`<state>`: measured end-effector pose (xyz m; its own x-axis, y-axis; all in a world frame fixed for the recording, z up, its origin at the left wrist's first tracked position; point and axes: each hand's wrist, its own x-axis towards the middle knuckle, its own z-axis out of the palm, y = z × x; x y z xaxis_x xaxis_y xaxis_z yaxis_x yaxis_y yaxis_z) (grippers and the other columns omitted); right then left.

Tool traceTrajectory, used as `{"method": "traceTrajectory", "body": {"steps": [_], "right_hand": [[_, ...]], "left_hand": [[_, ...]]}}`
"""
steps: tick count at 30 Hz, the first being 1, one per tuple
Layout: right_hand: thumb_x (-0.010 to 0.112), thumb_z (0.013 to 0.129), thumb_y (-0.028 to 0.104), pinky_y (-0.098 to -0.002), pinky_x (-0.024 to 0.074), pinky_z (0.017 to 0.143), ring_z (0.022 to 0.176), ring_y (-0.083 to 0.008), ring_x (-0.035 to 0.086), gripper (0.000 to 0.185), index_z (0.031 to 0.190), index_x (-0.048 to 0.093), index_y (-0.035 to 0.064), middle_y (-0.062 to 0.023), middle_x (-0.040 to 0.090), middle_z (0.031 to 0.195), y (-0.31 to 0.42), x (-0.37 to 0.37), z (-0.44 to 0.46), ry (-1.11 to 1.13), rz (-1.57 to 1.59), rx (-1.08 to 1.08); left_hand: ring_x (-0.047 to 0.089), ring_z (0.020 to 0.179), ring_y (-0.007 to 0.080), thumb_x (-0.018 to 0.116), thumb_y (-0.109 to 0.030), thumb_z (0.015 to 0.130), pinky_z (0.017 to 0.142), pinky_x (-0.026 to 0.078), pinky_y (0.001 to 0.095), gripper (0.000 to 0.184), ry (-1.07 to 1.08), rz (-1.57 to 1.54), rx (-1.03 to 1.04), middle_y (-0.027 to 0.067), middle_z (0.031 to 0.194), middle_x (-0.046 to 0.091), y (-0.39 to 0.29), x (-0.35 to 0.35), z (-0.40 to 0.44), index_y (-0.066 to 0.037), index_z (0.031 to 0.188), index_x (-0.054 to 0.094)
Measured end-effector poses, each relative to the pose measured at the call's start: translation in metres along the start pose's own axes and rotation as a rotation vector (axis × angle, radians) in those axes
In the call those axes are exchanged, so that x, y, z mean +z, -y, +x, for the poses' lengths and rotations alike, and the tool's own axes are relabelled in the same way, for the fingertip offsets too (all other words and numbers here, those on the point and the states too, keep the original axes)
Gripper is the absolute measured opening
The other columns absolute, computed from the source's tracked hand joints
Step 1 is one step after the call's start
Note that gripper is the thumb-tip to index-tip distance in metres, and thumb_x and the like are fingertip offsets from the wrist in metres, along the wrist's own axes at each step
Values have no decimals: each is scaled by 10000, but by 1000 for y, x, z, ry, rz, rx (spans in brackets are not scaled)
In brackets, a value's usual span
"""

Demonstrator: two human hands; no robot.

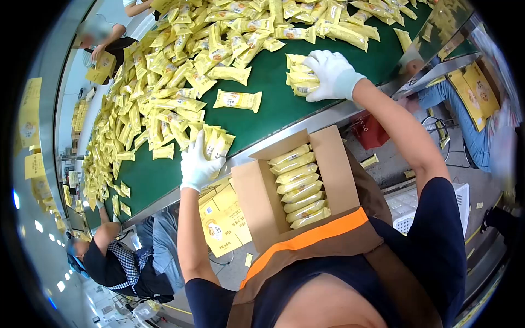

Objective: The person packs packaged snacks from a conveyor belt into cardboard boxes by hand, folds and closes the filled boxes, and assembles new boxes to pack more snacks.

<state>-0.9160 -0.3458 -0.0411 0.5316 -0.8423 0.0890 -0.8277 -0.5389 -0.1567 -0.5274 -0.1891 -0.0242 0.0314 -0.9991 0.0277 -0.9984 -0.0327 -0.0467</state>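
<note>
Both my hands wear white gloves. My right hand grips a small group of yellow snack packets on the green conveyor belt, fingers over their right ends. At the belt's near edge, my left hand is closed around several upright yellow snack packets; its thumb lies on their near side. Between my arms, against my apron, an open cardboard box holds a row of packets stacked on one another. A single packet lies flat on the belt between my hands.
A large heap of yellow packets covers the belt's far and left parts. A metal rail borders the belt. Flat yellow cartons stand below left, a white crate below right. Co-workers are at the left and right.
</note>
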Motion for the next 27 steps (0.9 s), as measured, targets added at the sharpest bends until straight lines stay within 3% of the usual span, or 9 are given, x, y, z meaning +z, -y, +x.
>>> {"method": "traceTrajectory", "body": {"steps": [6, 8, 10, 14, 16, 18, 23, 26, 27], "right_hand": [[730, 652, 500, -407, 452, 977, 1196, -380, 514, 1020, 1525, 278, 224, -190, 489, 1327, 10, -13, -4, 231, -89, 56], [716, 683, 520, -411, 442, 984, 1126, -352, 563, 974, 1508, 320, 187, -206, 553, 1233, 9, -19, -10, 205, 24, 46], [702, 714, 525, -400, 467, 953, 1087, -319, 586, 945, 1488, 345, 119, -199, 570, 1225, 21, -46, -30, 127, 607, 45], [772, 671, 370, -400, 508, 824, 945, -259, 628, 883, 1439, 422, 110, -146, 603, 1108, 96, -111, -86, 529, 1345, -209], [757, 671, 319, -431, 496, 834, 984, -299, 621, 832, 1420, 446, 139, -158, 598, 1092, 147, -103, -96, 479, 452, -582], [737, 685, 311, -426, 482, 864, 1049, -336, 601, 800, 1414, 452, 145, -171, 592, 1082, 177, -60, -109, 504, -162, -706], [711, 742, 460, -475, 460, 945, 1120, -352, 593, 747, 1360, 480, 110, -210, 594, 1159, 199, -17, -103, 951, 65, -579], [723, 737, 482, -464, 470, 943, 1140, -355, 589, 809, 1401, 446, 111, -241, 570, 1227, 203, -8, -130, 888, 299, -440], [729, 737, 458, -459, 470, 947, 1168, -353, 569, 797, 1414, 454, 140, -237, 555, 1248, 205, 3, -146, 676, 231, -532]], "left_hand": [[534, 1173, 465, 755, -502, 616, 966, 485, 463, 1088, -249, -196, -46, 255, 1413, 450, 2, 24, -6, -149, 1527, 278], [538, 1199, 446, 761, -531, 605, 983, 479, 442, 1151, -66, -242, -126, 300, 1408, 435, 21, 37, 2, -143, 1544, 219], [547, 1202, 430, 752, -567, 602, 1005, 468, 417, 1177, 279, -245, -283, 336, 1399, 424, 8, 0, 12, -138, 1548, 198], [565, 1165, 415, 755, -558, 599, 991, 470, 420, 1167, 189, -166, -237, 310, 1290, 498, 0, -2, 6, -127, 1540, 215], [572, 1139, 412, 756, -526, 618, 993, 467, 425, 1129, -33, -336, -203, 296, 1268, 507, 1, -3, -1, -111, 1531, 239], [572, 1170, 350, 769, -426, 651, 994, 463, 407, 1070, -167, -564, -139, 270, 1317, 490, -11, -28, -11, -49, 1516, 265], [333, 1401, 215, 714, -160, 599, 1150, 232, 306, 1070, 365, -1588, 309, 143, 1476, 402, -63, -100, -57, 41, 1526, 221], [445, 1337, 267, 784, -272, 579, 1113, 329, 330, 1103, 567, -1147, 421, 162, 1418, 472, -80, -75, -57, -56, 1533, 275], [489, 1280, 308, 790, -338, 566, 1083, 367, 348, 1094, 555, -775, 453, 179, 1357, 506, -88, -65, -53, -118, 1524, 308]]}}
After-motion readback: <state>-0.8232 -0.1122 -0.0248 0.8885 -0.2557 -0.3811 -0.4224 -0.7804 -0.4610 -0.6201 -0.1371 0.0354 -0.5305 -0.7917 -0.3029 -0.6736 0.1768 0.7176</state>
